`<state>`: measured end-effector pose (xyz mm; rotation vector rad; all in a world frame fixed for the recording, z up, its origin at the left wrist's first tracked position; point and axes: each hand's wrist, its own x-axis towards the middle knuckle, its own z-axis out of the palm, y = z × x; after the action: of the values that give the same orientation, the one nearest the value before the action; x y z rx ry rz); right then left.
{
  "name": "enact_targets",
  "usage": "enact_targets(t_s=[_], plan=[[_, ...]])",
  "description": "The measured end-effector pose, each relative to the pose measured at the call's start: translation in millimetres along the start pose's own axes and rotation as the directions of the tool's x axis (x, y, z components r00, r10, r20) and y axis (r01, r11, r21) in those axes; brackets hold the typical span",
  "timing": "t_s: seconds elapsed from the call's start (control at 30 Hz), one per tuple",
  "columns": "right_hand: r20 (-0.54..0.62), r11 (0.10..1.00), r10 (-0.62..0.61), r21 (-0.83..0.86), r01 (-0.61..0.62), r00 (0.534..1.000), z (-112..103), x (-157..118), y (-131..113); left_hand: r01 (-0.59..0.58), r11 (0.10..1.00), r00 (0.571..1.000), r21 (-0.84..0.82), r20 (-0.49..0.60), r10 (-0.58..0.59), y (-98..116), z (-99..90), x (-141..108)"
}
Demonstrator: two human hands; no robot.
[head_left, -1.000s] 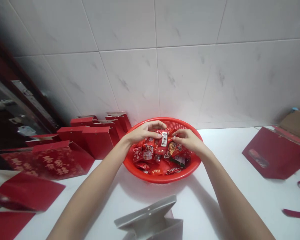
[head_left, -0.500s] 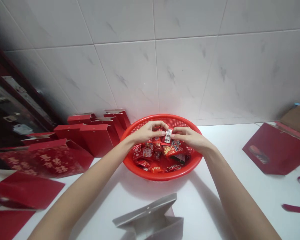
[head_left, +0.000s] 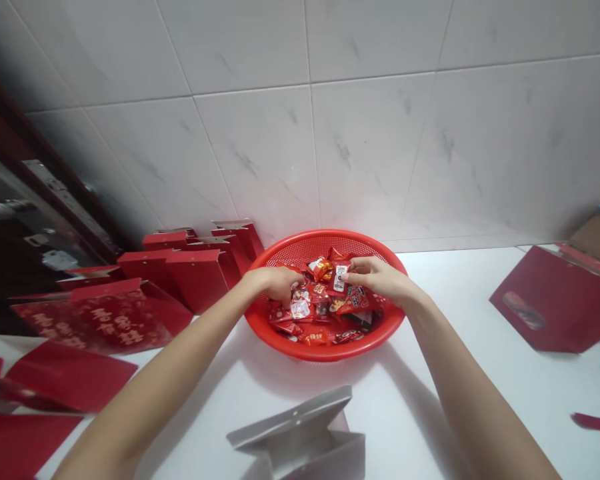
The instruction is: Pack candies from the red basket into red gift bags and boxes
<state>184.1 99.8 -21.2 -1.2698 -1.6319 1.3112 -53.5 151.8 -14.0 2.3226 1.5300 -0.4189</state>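
left hand (head_left: pixel 279 283) off packet (head_left: pixel 339 280), down among sweets (head_left: pixel 314 337), grip hidden, can't tell; right hand (head_left: pixel 380 277) clamped on packet; plenty left in basket (head_left: pixel 325 353), grey bag (head_left: pixel 305 450) open.

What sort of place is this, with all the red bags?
Perhaps a corner of a home or small shop; I can't tell which. A tiled wall rises behind the white table, red paper bags stand at left, and a red basket holds wrapped packets.
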Motion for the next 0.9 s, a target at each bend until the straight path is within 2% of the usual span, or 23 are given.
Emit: enact_targets(t_s=[0.1,0.17,0.27,0.37,0.47,0.6,0.67,0.77,0.9], plan=[[-0.012,1.000,0.008,0.019,-0.008,1.000,1,-1,-2,0.079,0.989,0.995,0.122,0.058,-0.087,15,4.4,6],[-0.029,0.999,0.001,0.039,0.000,1.000,1,-1,-2,0.082,0.992,0.995,0.093,0.048,-0.087,19,1.2,9],[-0.102,0.999,-0.009,0.039,0.013,0.995,1,0,-1,0.063,0.989,0.990,-0.135,-0.120,-0.079,15,-7.9,10],[-0.166,1.000,-0.020,0.015,0.023,0.986,0,1,0,-0.078,0.901,0.961,-0.428,-0.272,-0.046,8,-13.9,12],[-0.189,1.000,-0.013,0.017,0.017,0.982,0,0,2,-0.172,0.800,0.954,-0.574,-0.298,-0.009,2,-14.7,13],[-0.200,0.999,-0.013,0.036,0.021,0.980,-1,1,2,-0.085,0.796,0.949,-0.599,-0.291,-0.118,-5,-13.6,9],[-0.203,0.999,-0.013,0.046,0.023,0.979,-1,1,2,-0.068,0.766,0.956,-0.639,-0.262,-0.133,-9,-13.1,7],[-0.182,0.996,0.004,0.088,0.012,0.983,-2,1,2,-0.132,0.649,0.966,-0.749,-0.245,-0.086,-10,-10.6,4],[-0.143,0.986,-0.001,0.162,0.024,0.990,-2,0,1,-0.134,0.394,0.979,-0.909,-0.184,-0.091,-1,-3.7,1]])
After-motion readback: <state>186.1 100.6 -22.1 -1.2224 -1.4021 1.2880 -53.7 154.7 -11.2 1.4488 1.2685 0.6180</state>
